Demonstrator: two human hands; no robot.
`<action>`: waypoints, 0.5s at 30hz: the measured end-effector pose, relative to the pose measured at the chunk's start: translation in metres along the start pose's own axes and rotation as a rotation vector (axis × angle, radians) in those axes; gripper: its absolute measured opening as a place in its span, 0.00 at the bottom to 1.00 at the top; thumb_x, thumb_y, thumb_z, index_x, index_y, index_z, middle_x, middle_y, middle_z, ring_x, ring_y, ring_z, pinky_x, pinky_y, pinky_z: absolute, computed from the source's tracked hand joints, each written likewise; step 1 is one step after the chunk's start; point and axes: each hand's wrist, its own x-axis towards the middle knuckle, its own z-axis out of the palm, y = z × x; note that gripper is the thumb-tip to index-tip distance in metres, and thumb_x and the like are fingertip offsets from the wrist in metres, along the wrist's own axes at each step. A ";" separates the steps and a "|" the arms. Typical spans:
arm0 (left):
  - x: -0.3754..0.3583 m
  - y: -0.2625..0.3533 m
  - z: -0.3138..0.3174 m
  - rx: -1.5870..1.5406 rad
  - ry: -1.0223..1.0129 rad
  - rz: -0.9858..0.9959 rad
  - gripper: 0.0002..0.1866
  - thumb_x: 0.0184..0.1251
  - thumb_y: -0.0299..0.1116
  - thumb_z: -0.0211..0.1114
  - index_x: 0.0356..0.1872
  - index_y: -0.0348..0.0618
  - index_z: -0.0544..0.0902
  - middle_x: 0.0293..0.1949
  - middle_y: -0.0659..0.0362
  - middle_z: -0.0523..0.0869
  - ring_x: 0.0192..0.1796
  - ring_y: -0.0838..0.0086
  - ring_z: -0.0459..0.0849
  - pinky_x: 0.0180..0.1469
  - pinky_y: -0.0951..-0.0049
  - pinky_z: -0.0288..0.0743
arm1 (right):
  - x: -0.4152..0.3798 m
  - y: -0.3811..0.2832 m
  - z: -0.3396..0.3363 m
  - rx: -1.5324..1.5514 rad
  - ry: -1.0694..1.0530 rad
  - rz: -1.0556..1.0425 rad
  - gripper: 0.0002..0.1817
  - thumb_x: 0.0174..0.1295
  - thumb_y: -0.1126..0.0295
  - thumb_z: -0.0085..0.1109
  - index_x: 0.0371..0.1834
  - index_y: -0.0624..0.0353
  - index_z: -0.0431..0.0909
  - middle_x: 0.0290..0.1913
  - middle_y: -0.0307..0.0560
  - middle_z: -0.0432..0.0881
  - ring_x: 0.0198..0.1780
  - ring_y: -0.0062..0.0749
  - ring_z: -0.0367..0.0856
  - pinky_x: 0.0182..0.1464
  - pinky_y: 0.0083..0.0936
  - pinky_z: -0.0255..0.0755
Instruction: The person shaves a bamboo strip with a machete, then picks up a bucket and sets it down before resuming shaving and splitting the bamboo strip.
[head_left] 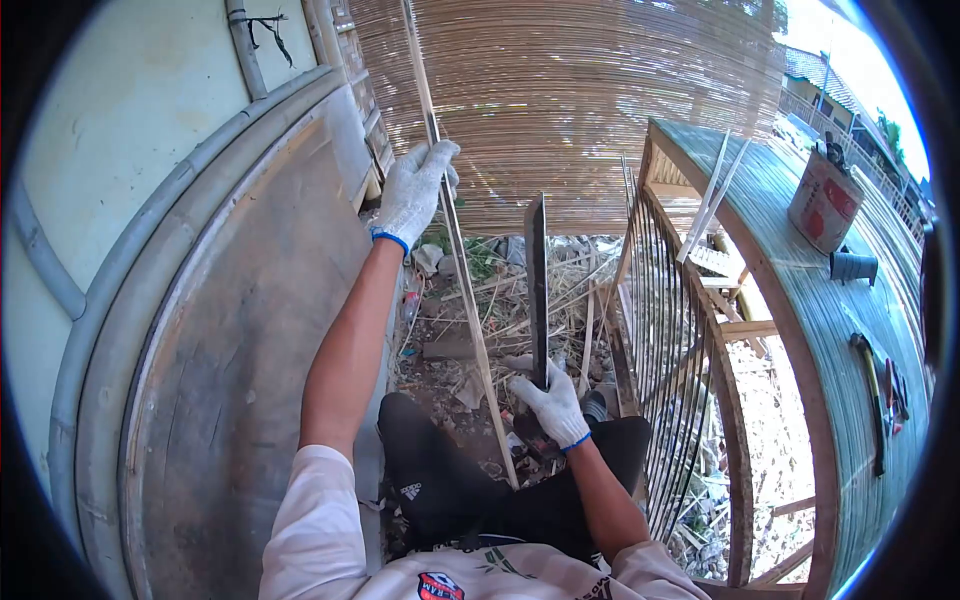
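Note:
My left hand [412, 192], in a white glove with a blue cuff, is closed around a long thin bamboo strip [470, 300]. The strip runs from the top of the view down to between my knees. Lower and to the right, my gloved right hand [555, 405] grips the handle of a machete [538, 280]. Its dark blade points up and stands apart from the strip, to its right. The handle is mostly hidden by my fingers.
A wooden board [250, 370] and curved bamboo poles lie left. Behind hangs a bamboo blind [600, 110]. Right is a bench [800, 300] bearing a can [826, 203], a black cup [853, 267] and a hammer-like tool [870, 390]. Bamboo scraps [570, 300] litter the ground.

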 end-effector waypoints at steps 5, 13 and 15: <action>0.005 0.037 0.026 0.012 0.038 0.038 0.18 0.77 0.47 0.64 0.39 0.39 0.87 0.25 0.62 0.86 0.25 0.80 0.82 0.30 0.75 0.76 | -0.006 -0.020 0.021 0.110 -0.065 -0.071 0.22 0.65 0.65 0.70 0.59 0.62 0.81 0.40 0.35 0.84 0.39 0.16 0.78 0.43 0.20 0.76; 0.011 0.071 0.033 -0.118 -0.111 -0.002 0.19 0.77 0.48 0.65 0.47 0.39 0.87 0.29 0.63 0.86 0.29 0.81 0.83 0.32 0.76 0.76 | 0.004 -0.054 0.067 0.149 0.044 -0.042 0.13 0.66 0.69 0.70 0.49 0.61 0.81 0.36 0.32 0.84 0.37 0.14 0.78 0.40 0.20 0.75; -0.004 0.055 0.027 0.005 -0.141 0.050 0.19 0.78 0.45 0.64 0.54 0.40 0.85 0.37 0.62 0.88 0.40 0.81 0.85 0.42 0.75 0.78 | 0.008 -0.040 0.073 0.062 0.058 -0.124 0.13 0.66 0.69 0.69 0.49 0.61 0.80 0.35 0.33 0.83 0.37 0.15 0.79 0.40 0.21 0.75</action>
